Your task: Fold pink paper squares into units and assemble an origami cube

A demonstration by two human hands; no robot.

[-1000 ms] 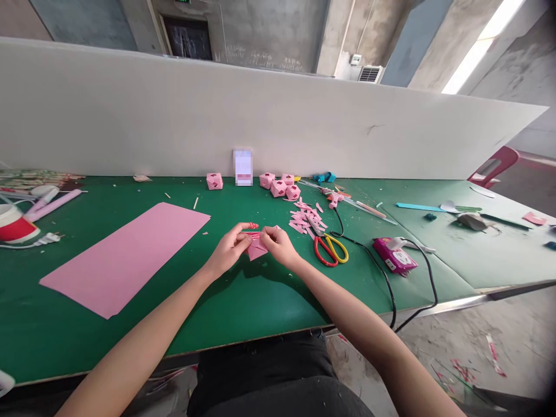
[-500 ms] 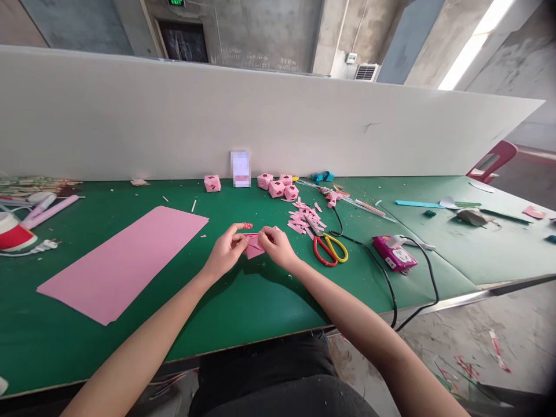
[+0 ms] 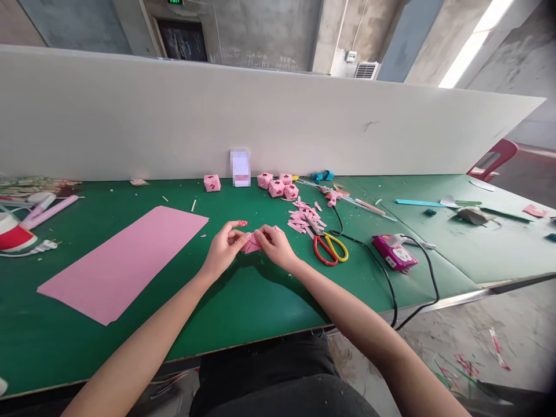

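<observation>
A small folded piece of pink paper (image 3: pixel 251 245) is pinched between my two hands, just above the green table. My left hand (image 3: pixel 225 248) grips its left side with thumb and fingers; one finger with a red-patterned wrap on it sticks out. On the other side my right hand (image 3: pixel 275 248) is closed on the paper, hiding much of it. Scissors (image 3: pixel 329 248) with one red and one yellow handle lie to the right, their blades among pink paper scraps (image 3: pixel 303 216). Left of my hands lies a large pink paper sheet (image 3: pixel 125 263).
Several folded pink paper cubes (image 3: pixel 276 188) stand at the back, near a propped-up phone (image 3: pixel 240 168). A pink glue gun (image 3: pixel 333 198) lies behind the scraps. Its black cord runs near a purple power adapter (image 3: pixel 394 253). A red-and-white roll (image 3: pixel 15 233) sits far left.
The hands have drawn closer together on the folded paper, and less of it shows between them. Everything else on the table is unchanged.
</observation>
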